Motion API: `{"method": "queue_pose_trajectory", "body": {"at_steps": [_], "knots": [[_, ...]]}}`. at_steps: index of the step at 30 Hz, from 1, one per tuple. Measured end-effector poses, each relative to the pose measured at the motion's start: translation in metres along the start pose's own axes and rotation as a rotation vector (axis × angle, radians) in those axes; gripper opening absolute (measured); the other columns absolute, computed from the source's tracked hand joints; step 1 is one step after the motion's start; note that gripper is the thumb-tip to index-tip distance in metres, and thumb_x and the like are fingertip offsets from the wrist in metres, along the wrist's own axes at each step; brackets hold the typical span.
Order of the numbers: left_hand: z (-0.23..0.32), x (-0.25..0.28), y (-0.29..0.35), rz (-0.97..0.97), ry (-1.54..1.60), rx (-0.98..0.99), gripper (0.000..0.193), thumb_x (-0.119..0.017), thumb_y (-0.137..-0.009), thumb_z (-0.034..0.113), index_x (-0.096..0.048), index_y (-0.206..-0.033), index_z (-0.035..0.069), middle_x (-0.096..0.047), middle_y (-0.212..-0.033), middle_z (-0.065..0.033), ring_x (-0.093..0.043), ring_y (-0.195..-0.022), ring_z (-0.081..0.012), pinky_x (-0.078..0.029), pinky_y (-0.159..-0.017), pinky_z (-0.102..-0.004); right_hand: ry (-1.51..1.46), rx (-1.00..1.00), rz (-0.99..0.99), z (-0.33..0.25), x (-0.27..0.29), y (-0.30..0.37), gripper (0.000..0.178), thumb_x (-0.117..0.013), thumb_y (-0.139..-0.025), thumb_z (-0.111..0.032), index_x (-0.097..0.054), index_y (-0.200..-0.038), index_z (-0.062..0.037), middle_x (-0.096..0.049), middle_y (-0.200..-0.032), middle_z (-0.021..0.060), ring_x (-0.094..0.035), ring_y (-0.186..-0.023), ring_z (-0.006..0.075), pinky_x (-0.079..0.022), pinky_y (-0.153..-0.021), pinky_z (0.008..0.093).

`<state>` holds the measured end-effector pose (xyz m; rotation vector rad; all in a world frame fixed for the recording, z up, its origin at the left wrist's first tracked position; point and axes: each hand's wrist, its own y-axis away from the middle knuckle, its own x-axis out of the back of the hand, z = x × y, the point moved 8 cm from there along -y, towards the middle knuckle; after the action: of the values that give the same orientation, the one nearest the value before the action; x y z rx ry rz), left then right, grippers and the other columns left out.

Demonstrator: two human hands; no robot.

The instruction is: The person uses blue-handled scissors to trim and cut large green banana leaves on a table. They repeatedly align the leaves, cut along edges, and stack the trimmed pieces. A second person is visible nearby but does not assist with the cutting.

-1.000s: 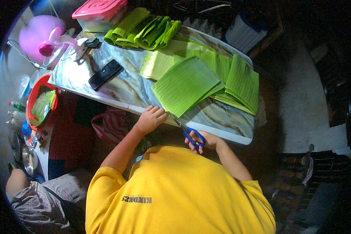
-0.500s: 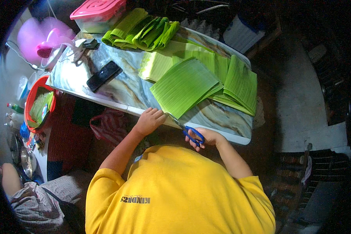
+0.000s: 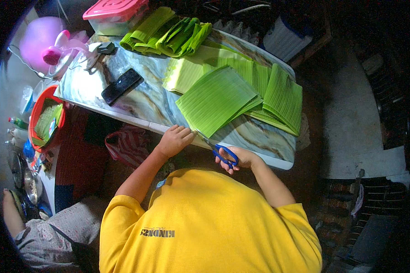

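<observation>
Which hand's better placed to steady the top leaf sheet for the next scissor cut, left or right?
Left, probably. The left hand is free, resting at the table edge right beside the near corner of the top leaf sheet. The right hand already holds the blue scissors, blades pointing at that corner.

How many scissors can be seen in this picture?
1. The blue-handled scissors are in the right hand at the table's near edge, blades pointing at the green leaf sheets. Others may be hidden.

My left hand (image 3: 174,140) has crept a little closer to the green leaf sheet (image 3: 216,99), and my scissors (image 3: 218,149) have edged nearer its corner.
</observation>
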<state>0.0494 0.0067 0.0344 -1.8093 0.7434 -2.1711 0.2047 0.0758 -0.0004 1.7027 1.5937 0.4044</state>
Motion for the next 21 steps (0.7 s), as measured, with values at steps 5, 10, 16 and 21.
{"method": "queue_pose_trajectory", "body": {"at_steps": [5,10,16,21], "knots": [[-0.001,-0.004,0.0,-0.013,-0.021,-0.001,0.026,-0.056,-0.071,0.017,-0.055,-0.096,0.009,-0.048,-0.075,-0.0007,-0.051,-0.072,-0.0156,-0.04,-0.062,-0.0295,0.015,0.018,-0.014,0.0,-0.001,0.001,0.069,-0.049,-0.074,-0.067,-0.051,-0.09,0.0002,-0.053,-0.056,0.0033,-0.053,-0.042,0.0109,-0.038,-0.034,0.0177],[0.0,-0.003,0.002,0.037,-0.029,-0.01,0.025,-0.057,-0.071,0.016,-0.056,-0.095,0.01,-0.048,-0.074,-0.0007,-0.051,-0.069,-0.0154,-0.041,-0.061,-0.029,-0.035,0.049,-0.031,-0.003,-0.003,-0.005,0.071,-0.049,-0.072,-0.069,-0.051,-0.09,-0.0003,-0.052,-0.057,0.0033,-0.053,-0.043,0.0105,-0.037,-0.034,0.0174],[0.0,0.002,-0.001,0.089,-0.025,-0.029,0.024,-0.059,-0.07,0.015,-0.056,-0.093,0.01,-0.046,-0.07,-0.0008,-0.05,-0.063,-0.0153,-0.04,-0.058,-0.0283,0.017,0.049,0.007,-0.004,-0.005,-0.006,0.071,-0.049,-0.071,-0.07,-0.051,-0.09,-0.0011,-0.052,-0.057,0.0031,-0.054,-0.044,0.0114,-0.038,-0.034,0.0181],[0.0,0.001,0.001,0.085,-0.017,-0.038,0.024,-0.06,-0.07,0.016,-0.056,-0.093,0.01,-0.046,-0.07,-0.0005,-0.05,-0.063,-0.0151,-0.04,-0.057,-0.0282,-0.046,0.052,-0.009,0.0,-0.007,-0.01,0.071,-0.049,-0.071,-0.07,-0.051,-0.09,-0.0009,-0.053,-0.057,0.0033,-0.055,-0.044,0.0121,-0.038,-0.034,0.0177]]}}
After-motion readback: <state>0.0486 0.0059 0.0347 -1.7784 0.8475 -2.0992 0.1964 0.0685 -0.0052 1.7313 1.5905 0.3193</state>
